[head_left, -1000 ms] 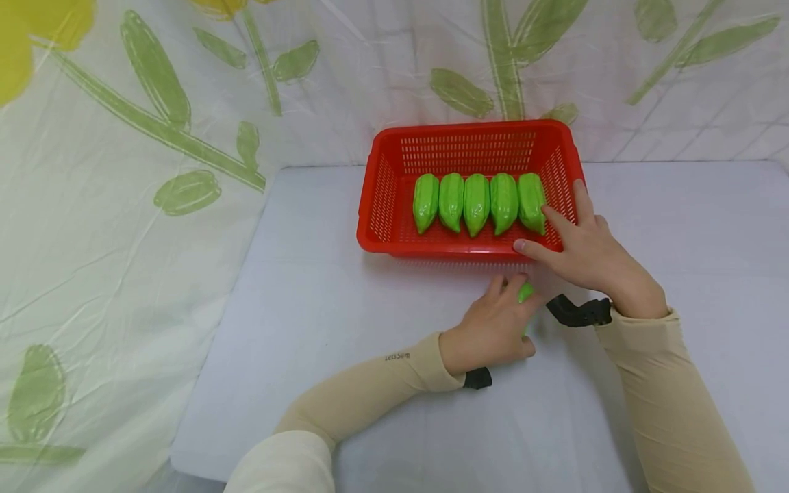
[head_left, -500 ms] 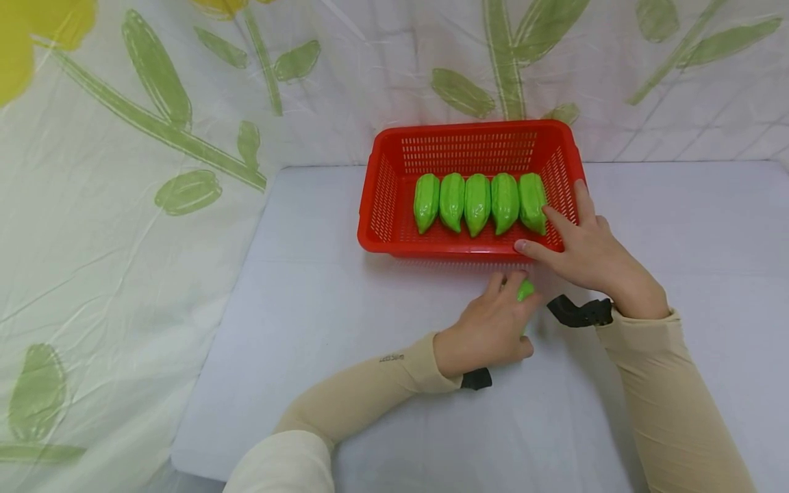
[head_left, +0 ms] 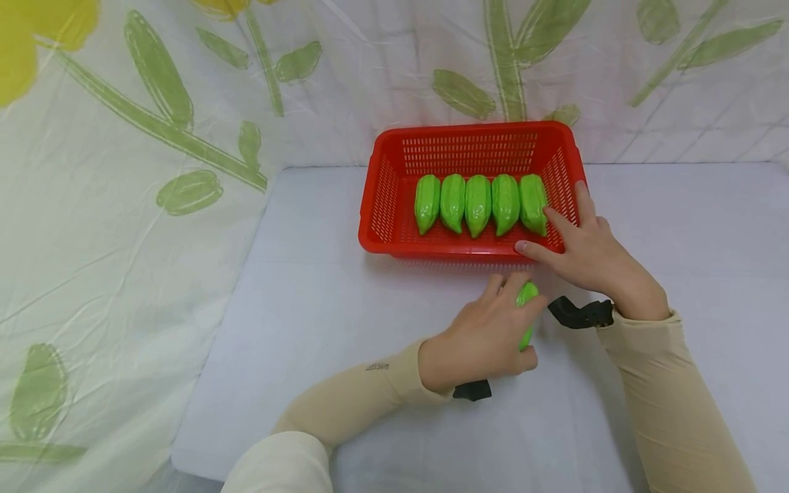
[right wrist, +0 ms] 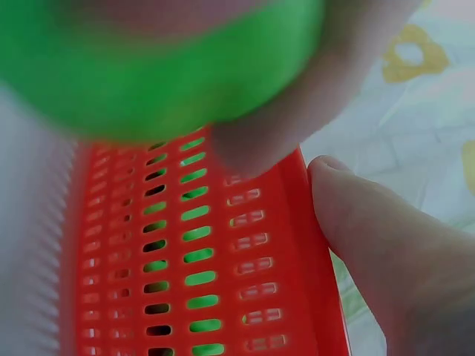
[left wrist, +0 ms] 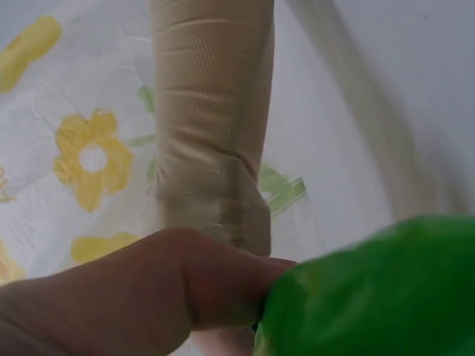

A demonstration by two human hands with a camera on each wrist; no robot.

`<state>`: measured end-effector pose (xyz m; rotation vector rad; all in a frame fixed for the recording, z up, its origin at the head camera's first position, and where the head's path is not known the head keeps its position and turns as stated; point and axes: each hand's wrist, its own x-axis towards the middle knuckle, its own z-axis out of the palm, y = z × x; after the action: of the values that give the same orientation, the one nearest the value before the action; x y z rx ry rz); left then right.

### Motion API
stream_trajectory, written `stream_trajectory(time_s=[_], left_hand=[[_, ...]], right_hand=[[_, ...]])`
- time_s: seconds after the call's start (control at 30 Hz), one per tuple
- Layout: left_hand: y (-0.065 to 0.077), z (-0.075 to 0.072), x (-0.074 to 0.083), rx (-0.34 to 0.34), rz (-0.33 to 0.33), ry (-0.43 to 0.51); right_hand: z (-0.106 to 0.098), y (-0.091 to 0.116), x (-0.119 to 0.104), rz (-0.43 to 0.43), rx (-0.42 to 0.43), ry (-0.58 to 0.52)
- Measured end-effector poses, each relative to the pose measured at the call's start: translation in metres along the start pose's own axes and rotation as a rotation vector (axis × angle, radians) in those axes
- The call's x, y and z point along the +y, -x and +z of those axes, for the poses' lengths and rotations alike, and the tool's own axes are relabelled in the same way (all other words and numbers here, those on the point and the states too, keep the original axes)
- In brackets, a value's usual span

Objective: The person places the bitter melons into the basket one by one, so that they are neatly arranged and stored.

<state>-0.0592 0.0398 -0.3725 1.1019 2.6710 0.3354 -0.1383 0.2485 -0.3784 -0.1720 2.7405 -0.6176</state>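
My left hand (head_left: 471, 335) grips a glossy green ribbed fruit, seemingly a star fruit (head_left: 528, 293), just in front of a red plastic basket (head_left: 425, 248). Part of this fruit is hidden under the fingers; in the left wrist view the thumb lies against the green fruit (left wrist: 378, 297). Inside the basket, several similar fruits (head_left: 478, 205) lie side by side in a row, tips toward me. My right hand (head_left: 594, 250) rests on the basket's front right corner, fingers spread, thumb on the front rim. Its index finger reaches in beside the rightmost fruit.
The basket stands near the back edge of a white table (head_left: 296, 287). A white curtain with green leaves and yellow flowers (head_left: 154, 137) hangs behind and to the left. A black strap piece (head_left: 579, 312) juts from the right wrist.
My left hand has shifted slightly toward me, and more of the held star fruit shows between its fingers. The right hand and the basket stay in place.
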Motion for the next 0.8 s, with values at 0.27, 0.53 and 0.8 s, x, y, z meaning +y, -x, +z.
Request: stream_trajectory(time_s=[0.27, 0.53, 0.8], left_hand=[[0.01, -0.018, -0.003, 0.063, 0.005, 0.057], [0.01, -0.034, -0.014, 0.111, -0.025, 0.076], [0.003, -0.052, -0.03, 0.136, -0.081, 0.118]], right_hand=[[0.001, 0.0, 0.001, 0.002, -0.001, -0.006], [0.002, -0.001, 0.001, 0.006, 0.011, -0.013], [0.002, -0.001, 0.002, -0.006, 0.022, -0.002]])
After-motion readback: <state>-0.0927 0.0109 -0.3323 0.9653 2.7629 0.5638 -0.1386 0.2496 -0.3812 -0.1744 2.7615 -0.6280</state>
